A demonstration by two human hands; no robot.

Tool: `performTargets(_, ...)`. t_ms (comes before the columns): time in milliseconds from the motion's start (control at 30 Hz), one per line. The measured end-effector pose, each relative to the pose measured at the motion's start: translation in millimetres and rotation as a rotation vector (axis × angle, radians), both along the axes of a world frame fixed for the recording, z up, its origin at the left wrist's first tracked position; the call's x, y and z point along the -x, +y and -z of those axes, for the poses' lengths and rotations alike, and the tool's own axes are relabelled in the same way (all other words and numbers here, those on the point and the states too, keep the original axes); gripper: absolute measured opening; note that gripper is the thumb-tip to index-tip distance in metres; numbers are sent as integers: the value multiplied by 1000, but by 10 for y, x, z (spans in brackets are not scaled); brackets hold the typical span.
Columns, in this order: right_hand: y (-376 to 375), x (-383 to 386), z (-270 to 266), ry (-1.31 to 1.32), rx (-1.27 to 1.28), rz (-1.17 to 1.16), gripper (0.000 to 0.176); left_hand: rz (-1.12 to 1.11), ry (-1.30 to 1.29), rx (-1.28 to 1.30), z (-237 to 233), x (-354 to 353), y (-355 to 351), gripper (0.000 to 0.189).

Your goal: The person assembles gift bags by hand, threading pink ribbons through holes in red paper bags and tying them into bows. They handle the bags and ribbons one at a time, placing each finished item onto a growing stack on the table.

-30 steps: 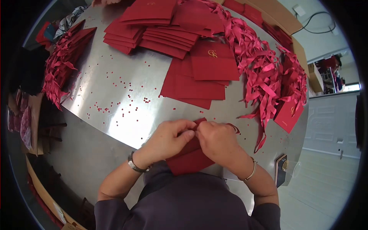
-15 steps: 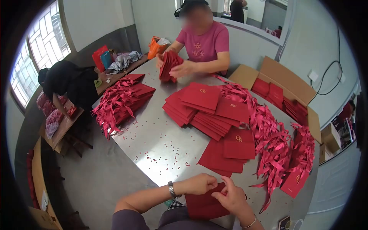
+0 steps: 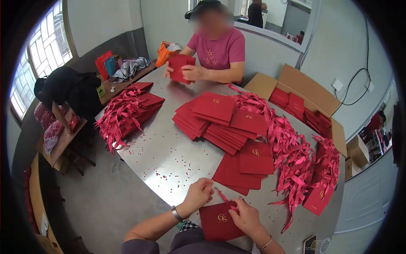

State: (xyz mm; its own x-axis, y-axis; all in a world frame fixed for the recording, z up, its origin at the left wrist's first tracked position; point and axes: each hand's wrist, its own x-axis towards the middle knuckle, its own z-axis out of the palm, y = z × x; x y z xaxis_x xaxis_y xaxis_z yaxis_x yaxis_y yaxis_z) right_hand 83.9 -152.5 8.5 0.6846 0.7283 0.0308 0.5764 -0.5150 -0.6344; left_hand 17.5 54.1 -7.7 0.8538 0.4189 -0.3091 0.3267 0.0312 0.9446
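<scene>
A red paper bag (image 3: 220, 222) with a gold emblem lies at the table's near edge, just in front of my body. My right hand (image 3: 246, 216) is closed over its upper right corner, pinching a pink-red ribbon (image 3: 223, 196) that sticks up toward the left. My left hand (image 3: 199, 195), a watch on its wrist, is raised above the bag's upper left corner with its fingers curled together. What those fingers hold, if anything, is hidden. Just beyond my hands lie flat red bags (image 3: 234, 171), one showing a gold emblem.
Stacked red bags (image 3: 213, 108) and a heap of ribbons (image 3: 292, 156) cover the middle and right. Bags with ribbons (image 3: 127, 112) lie left; red dots are scattered nearby. Across the table, a person (image 3: 218, 51) holds red bags (image 3: 181, 67). An open carton (image 3: 311, 86) stands at right.
The bag before me now shows its gold emblem, and a ribbon stands up from my right hand. My left hand has moved left, away from the right. The person opposite has squared the bags.
</scene>
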Motion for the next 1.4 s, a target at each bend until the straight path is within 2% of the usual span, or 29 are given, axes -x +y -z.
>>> performTargets(67, -17, 6, 3, 2, 17, 7, 33, -103, -100, -86, -51, 55, -1, 24)
performTargets(133, -4, -8, -18, 1, 33, 8, 33, 169, -122, -440, -143, 212, -2, 22)
performTargets(167, -11, -3, -35, 6, 54, 12, 33, 297, -173, -494, -162, 274, -42, 21)
performTargets(233, -12, 0, -39, 11, 70, 18, 33, 462, -303, -674, -123, 346, -64, 20)
performTargets(267, -13, 7, -29, 1, 58, 19, 35, 430, -294, -704, -113, 365, -91, 21)
performTargets(300, -24, 28, -20, -5, 49, 22, 36, 433, -292, -702, -128, 384, -101, 21)
performTargets(367, -26, 66, -99, -10, 26, 25, 40, 442, -46, -579, -251, 376, -95, 20)
performTargets(467, -82, 86, -236, -12, 12, 8, 47, 548, -2, -653, -276, 390, -24, 24)
performTargets(600, -218, 53, -355, -17, 27, -49, 51, 574, -50, -647, -236, 438, 46, 23)
performTargets(667, -275, 53, -453, -6, -1, -16, 50, 566, -113, -403, -271, 472, 52, 21)
performTargets(867, -717, 31, -471, -7, -94, 81, 47, 542, -49, -451, -281, 507, 34, 20)
performTargets(967, -1032, 54, -378, 125, -18, 161, 46, 481, -48, -455, -247, 521, 30, 19)
performTargets(1033, -1171, 67, -365, 497, -137, 196, 44, 465, -63, -451, -261, 475, 15, 19)
performTargets(1133, -1272, 33, -454, 664, -112, 166, 44, 447, -74, -433, -205, 415, 22, 19)
performTargets(1200, -1381, 10, -470, 715, -104, 192, 41, 445, -83, -429, -174, 362, 57, 19)
performTargets(1267, -1405, -10, -561, 759, -102, 217, 37, 397, -13, -305, -171, 340, 95, 16)
performTargets(1367, -1472, 13, -618, 636, -167, 187, 34, 403, 16, -245, -201, 307, 129, 17)
performTargets(1400, -1567, 17, -558, 714, -305, 224, 36, 405, 14, -244, -206, 295, 137, 17)
